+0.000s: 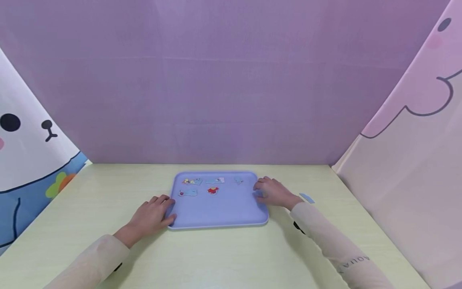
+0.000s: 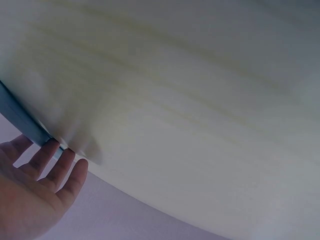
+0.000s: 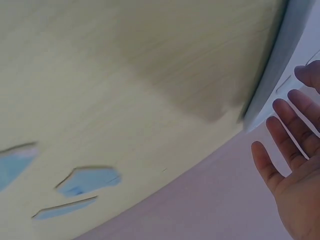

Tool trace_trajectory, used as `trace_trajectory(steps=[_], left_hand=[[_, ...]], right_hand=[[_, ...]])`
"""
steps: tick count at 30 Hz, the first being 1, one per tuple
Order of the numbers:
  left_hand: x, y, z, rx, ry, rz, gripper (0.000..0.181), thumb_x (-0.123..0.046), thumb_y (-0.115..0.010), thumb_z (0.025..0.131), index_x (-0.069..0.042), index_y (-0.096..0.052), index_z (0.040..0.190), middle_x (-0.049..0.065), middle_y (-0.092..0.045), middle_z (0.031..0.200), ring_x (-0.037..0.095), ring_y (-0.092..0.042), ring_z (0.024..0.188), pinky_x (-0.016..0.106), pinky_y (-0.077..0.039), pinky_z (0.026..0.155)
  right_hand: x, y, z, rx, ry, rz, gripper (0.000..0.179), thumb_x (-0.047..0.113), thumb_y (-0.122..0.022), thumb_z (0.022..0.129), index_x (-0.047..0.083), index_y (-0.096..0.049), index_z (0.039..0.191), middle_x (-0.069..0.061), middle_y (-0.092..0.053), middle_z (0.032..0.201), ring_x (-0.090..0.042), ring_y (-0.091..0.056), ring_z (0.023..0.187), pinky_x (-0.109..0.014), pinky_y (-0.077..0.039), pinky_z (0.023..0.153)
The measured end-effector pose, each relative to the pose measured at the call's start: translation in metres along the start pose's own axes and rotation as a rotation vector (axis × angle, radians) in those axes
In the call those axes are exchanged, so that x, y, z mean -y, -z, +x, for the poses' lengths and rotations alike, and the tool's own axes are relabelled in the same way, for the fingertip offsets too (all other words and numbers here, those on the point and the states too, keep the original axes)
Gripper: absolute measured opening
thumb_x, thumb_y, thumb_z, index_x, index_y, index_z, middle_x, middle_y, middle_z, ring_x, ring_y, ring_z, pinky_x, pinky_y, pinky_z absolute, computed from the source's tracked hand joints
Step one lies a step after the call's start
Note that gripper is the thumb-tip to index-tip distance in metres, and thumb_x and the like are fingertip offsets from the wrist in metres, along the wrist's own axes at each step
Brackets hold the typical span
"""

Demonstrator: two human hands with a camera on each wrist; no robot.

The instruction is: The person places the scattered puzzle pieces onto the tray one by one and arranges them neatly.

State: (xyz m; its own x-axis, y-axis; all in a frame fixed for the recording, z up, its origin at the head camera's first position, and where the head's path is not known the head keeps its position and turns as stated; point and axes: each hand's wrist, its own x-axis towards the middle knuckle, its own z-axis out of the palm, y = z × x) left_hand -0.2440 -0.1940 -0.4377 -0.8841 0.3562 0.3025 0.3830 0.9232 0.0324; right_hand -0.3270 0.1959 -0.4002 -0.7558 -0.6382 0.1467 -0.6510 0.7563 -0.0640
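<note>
A lilac tray (image 1: 220, 210) lies on the table with several small flat printed pieces on it. Among these are a red one (image 1: 213, 190), a pale blue one (image 1: 238, 180) and a light blue strip (image 1: 215, 180). My left hand (image 1: 153, 214) is at the tray's left rim, thumb and fingers spread; in the left wrist view its fingertips (image 2: 80, 165) meet the dark side of the tray (image 2: 20, 116). Over the right rim, my right hand (image 1: 273, 192) has its fingers loosely extended. The right wrist view shows those fingers (image 3: 287, 140) apart beside the tray's edge (image 3: 280, 65).
Right of the tray, a blue flat piece (image 1: 307, 198) lies near my right sleeve. Several blue pieces (image 3: 92, 180) show on the table in the right wrist view. A purple cloth wall (image 1: 223, 100) stands behind the table (image 1: 216, 261), with printed cloth on both sides.
</note>
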Motion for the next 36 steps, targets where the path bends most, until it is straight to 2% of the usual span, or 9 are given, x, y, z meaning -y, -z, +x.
trace_trajectory(steps=[11, 21, 28, 36], left_hand=[[-0.001, 0.002, -0.001, 0.004, 0.003, -0.006, 0.047, -0.038, -0.064, 0.080, -0.004, -0.060, 0.113, 0.013, -0.059, 0.112, 0.031, -0.056, 0.098, 0.046, -0.050, 0.071], [0.001, 0.001, -0.001, -0.002, -0.004, -0.003, 0.046, -0.037, -0.064, 0.080, -0.005, -0.060, 0.113, 0.013, -0.059, 0.112, 0.031, -0.056, 0.098, 0.046, -0.050, 0.071], [0.001, -0.001, 0.000, -0.001, -0.006, -0.004, 0.046, -0.038, -0.065, 0.080, -0.005, -0.060, 0.112, 0.013, -0.059, 0.112, 0.030, -0.056, 0.097, 0.046, -0.050, 0.071], [-0.001, 0.002, 0.000, 0.009, 0.000, -0.010, 0.046, -0.038, -0.064, 0.081, -0.004, -0.060, 0.113, 0.013, -0.058, 0.112, 0.031, -0.057, 0.097, 0.047, -0.050, 0.072]], right_hand=[[-0.027, 0.004, -0.029, -0.059, -0.033, 0.024, 0.027, 0.017, -0.070, 0.074, 0.007, -0.066, 0.099, -0.006, -0.064, 0.098, -0.023, -0.055, 0.090, -0.040, -0.046, 0.072], [-0.048, 0.003, -0.056, -0.052, -0.120, -0.003, 0.027, 0.017, -0.070, 0.075, 0.006, -0.066, 0.099, -0.006, -0.063, 0.099, -0.026, -0.055, 0.093, -0.045, -0.046, 0.074], [-0.057, 0.000, -0.072, -0.064, -0.167, -0.032, 0.026, 0.017, -0.070, 0.075, 0.006, -0.066, 0.097, -0.006, -0.064, 0.096, -0.026, -0.055, 0.090, -0.045, -0.046, 0.073], [-0.069, -0.002, -0.088, -0.065, -0.215, -0.058, 0.024, 0.019, -0.068, 0.077, 0.006, -0.065, 0.097, -0.004, -0.062, 0.092, -0.024, -0.055, 0.085, -0.044, -0.047, 0.069]])
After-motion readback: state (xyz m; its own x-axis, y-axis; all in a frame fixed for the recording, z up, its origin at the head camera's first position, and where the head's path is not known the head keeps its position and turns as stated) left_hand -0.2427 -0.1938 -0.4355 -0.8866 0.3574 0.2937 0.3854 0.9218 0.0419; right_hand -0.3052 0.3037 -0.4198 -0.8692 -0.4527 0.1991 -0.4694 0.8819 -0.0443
